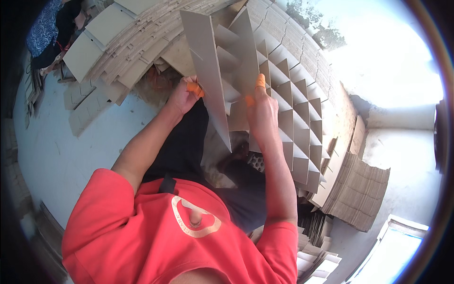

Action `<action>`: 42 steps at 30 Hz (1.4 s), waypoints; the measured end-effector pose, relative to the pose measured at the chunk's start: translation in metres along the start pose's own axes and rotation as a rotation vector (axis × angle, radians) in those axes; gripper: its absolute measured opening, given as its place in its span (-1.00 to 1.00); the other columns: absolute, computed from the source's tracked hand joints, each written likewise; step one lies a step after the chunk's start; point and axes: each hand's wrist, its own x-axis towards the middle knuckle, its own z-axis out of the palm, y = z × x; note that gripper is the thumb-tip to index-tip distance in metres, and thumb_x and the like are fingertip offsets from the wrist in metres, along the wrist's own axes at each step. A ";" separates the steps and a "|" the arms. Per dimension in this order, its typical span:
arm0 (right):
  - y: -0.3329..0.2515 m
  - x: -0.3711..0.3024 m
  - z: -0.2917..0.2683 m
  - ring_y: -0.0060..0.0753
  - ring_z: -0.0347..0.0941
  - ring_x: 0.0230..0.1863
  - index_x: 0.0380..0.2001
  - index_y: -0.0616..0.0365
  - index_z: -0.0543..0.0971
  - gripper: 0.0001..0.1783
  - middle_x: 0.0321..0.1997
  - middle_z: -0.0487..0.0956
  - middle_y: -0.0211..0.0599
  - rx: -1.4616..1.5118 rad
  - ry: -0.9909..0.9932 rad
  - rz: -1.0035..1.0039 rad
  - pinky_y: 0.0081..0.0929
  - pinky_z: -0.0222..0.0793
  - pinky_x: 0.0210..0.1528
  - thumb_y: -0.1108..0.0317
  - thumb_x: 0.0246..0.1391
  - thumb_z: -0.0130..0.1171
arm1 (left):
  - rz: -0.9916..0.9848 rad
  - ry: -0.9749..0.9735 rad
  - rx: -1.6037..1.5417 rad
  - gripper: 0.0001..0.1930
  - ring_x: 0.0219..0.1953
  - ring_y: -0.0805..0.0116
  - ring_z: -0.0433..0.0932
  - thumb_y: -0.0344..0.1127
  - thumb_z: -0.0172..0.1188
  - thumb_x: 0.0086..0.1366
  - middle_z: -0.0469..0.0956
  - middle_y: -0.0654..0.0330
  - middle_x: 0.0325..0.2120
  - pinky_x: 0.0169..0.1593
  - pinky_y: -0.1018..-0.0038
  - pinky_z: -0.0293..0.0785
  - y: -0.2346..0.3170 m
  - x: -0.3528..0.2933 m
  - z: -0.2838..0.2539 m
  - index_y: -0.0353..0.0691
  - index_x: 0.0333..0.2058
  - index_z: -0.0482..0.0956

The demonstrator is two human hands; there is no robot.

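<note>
A grey-brown cardboard divider grid, made of crossed strips with square cells, stands tilted in front of me. At its left side is a long cardboard strip, its lower end pointing down toward my lap. My left hand is closed on this strip's left side, an orange covering on a fingertip. Cross strips reach toward it from the grid; whether they sit in its slots I cannot tell. My right hand, also with orange-covered fingertips, grips the neighbouring long strip. Some of its fingers are hidden behind the cardboard.
Stacked cardboard sheets lie at the far left, with loose slotted strips on the pale floor beside them. More bundled cardboard leans at the right near a wall. Another person's patterned clothing shows at the upper left.
</note>
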 end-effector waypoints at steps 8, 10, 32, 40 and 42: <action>0.013 0.000 0.018 0.04 0.54 -0.36 0.29 0.52 -0.16 -0.13 -0.40 0.57 0.05 -0.154 -0.133 -0.010 -0.18 0.45 -0.33 0.51 -0.01 0.05 | -0.028 0.004 0.120 -0.46 0.02 0.04 0.50 -0.02 -0.04 0.26 0.49 -0.09 -0.01 0.15 0.28 0.31 0.001 0.002 0.007 -0.46 -0.09 0.53; 0.010 0.000 0.011 0.04 0.54 -0.37 0.28 0.53 -0.17 -0.11 -0.41 0.57 0.04 -0.155 -0.161 -0.023 -0.18 0.45 -0.34 0.53 -0.02 0.05 | -0.014 0.004 0.106 -0.45 0.02 0.06 0.51 -0.01 -0.01 0.25 0.49 -0.10 -0.01 0.15 0.30 0.31 0.001 0.001 0.003 -0.47 -0.09 0.52; 0.024 -0.034 -0.013 -0.27 0.49 -0.55 -0.17 0.36 0.50 -0.64 -0.42 0.57 0.00 0.304 0.034 -0.087 -0.35 0.39 -0.47 0.27 0.10 0.22 | 0.148 0.106 0.083 -0.94 -0.44 0.47 0.45 -0.51 0.10 0.05 0.53 0.18 -0.47 -0.28 0.57 0.36 0.036 -0.017 0.050 -0.35 -0.46 0.51; 0.044 -0.076 -0.043 -0.66 0.34 -0.71 -0.43 0.26 0.57 -0.90 -0.54 0.57 -0.36 0.743 0.307 0.073 -0.63 0.25 -0.69 0.49 -0.02 0.29 | 0.197 -0.144 0.786 -0.30 0.12 0.32 0.33 -0.39 0.41 -0.08 0.26 0.17 0.15 0.09 0.42 0.35 0.071 -0.009 0.136 -0.32 0.09 0.36; 0.077 -0.089 -0.062 -0.69 0.29 -0.76 -0.46 0.26 0.57 -0.93 -0.56 0.56 -0.36 0.645 0.653 0.106 -0.69 0.15 -0.76 0.52 -0.02 0.28 | 0.318 -0.325 1.344 -0.03 0.30 0.17 0.14 -0.34 0.49 -0.20 0.09 0.14 0.30 0.27 0.30 0.18 0.074 -0.004 0.156 -0.28 0.24 0.21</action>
